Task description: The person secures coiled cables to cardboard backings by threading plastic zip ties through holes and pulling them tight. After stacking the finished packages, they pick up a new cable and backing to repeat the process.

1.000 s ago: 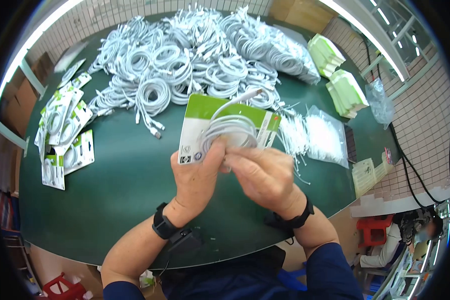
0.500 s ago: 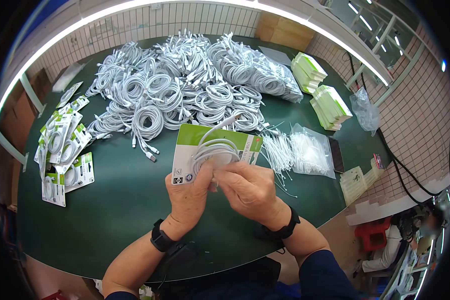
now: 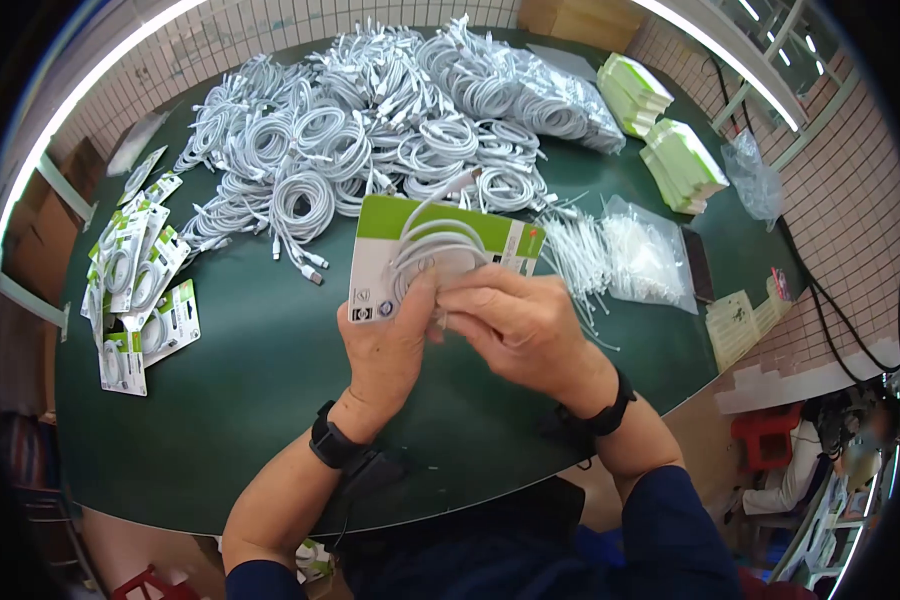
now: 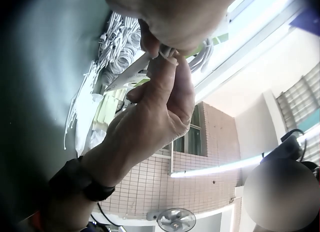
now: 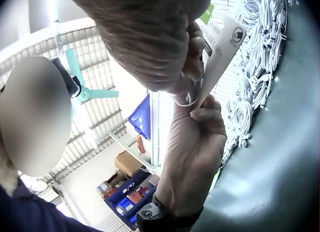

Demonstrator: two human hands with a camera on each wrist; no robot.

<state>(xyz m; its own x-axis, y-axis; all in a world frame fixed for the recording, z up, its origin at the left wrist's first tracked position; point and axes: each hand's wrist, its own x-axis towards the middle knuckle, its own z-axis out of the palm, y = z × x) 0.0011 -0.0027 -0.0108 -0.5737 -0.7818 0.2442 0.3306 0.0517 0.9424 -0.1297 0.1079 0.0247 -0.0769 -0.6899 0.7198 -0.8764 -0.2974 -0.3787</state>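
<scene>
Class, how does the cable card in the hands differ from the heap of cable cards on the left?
The held cable card is gripped by the left hand; the heaped cable cards rest on the table. The held cable card is single; the heaped cable cards overlap. Both show green, white and coiled cable.

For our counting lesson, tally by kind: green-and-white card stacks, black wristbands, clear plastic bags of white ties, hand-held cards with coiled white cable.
Green-and-white card stacks: 2
Black wristbands: 2
Bag of white ties: 1
Card with coiled white cable: 1
Total: 6
</scene>
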